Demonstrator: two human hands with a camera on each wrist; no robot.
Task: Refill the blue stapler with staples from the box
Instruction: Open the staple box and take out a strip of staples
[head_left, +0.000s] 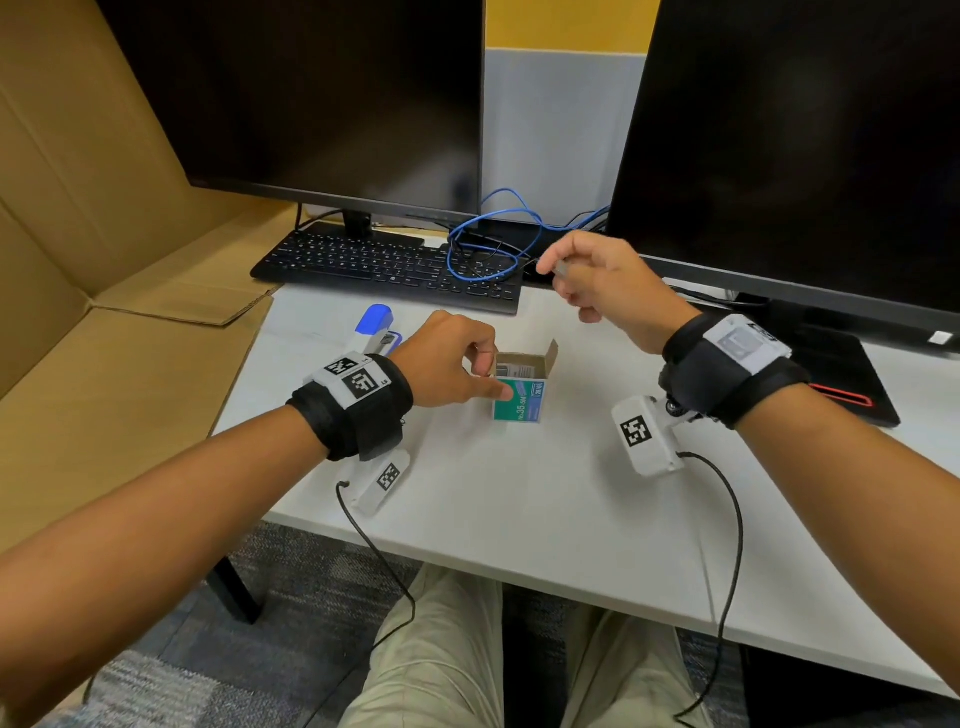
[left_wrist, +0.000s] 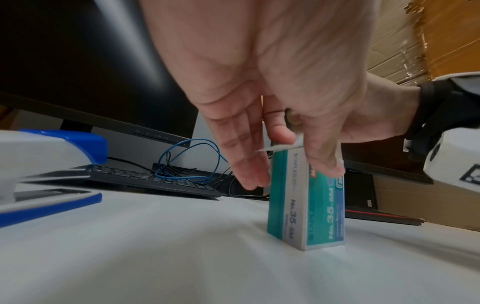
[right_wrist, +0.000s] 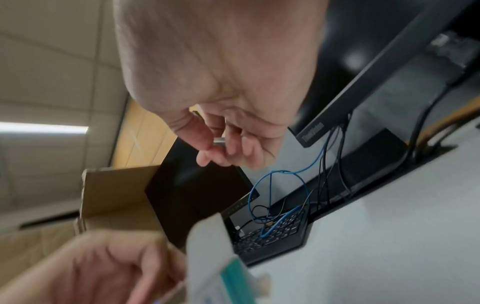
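Head view shows the left hand (head_left: 447, 358) pinching the upright, open staple box (head_left: 519, 397) on the white desk (head_left: 519, 493), blue stapler (head_left: 375, 327) just behind that wrist, while right-wrist view shows the raised right hand (right_wrist: 226, 115) pinching a staple strip (right_wrist: 219, 141).

An office: two dark monitors (head_left: 311, 93) stand along the far edge of a white desk (head_left: 519, 499), with a black keyboard (head_left: 384, 267), tangled blue cable (head_left: 483, 244) and carpeted floor (head_left: 311, 561).
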